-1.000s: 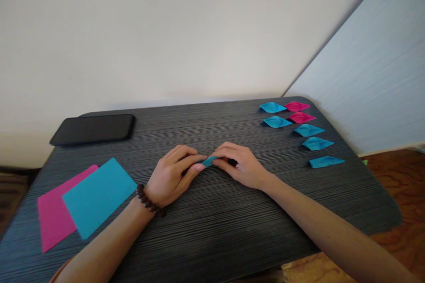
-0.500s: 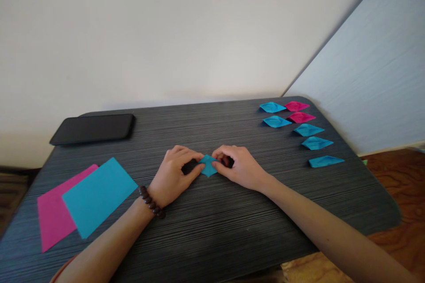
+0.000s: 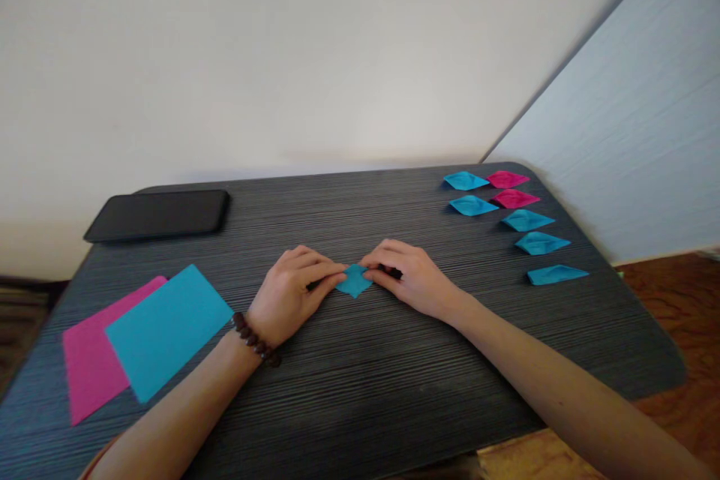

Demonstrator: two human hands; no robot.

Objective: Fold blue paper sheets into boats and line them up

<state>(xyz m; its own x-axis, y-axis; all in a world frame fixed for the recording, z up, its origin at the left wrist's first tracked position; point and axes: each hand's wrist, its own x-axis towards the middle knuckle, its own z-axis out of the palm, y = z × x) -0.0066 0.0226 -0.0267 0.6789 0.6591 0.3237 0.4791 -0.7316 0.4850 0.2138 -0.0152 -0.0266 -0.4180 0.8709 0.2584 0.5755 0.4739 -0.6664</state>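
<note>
A small piece of folded blue paper (image 3: 354,283), roughly diamond-shaped, is pinched between both hands near the middle of the dark table (image 3: 360,390). My left hand (image 3: 295,285), with a beaded bracelet at the wrist, grips its left corner between thumb and fingers. On the opposite corner, the thumb and fingers of my right hand (image 3: 413,277) are closed. One point of the paper faces toward me. The fingertips cover its side corners.
Several folded paper boats, blue (image 3: 473,205) and pink (image 3: 514,199), stand at the back right. Flat blue sheets (image 3: 169,334) overlap pink sheets (image 3: 93,360) at the left. A black phone-like slab (image 3: 157,216) lies at the back left, before the wall (image 3: 315,52).
Both hands' fingers have shifted slightly on the blue paper, the thumbs moving toward its upper edges. The paper stays in nearly the same place. The camera view has moved a little.
</note>
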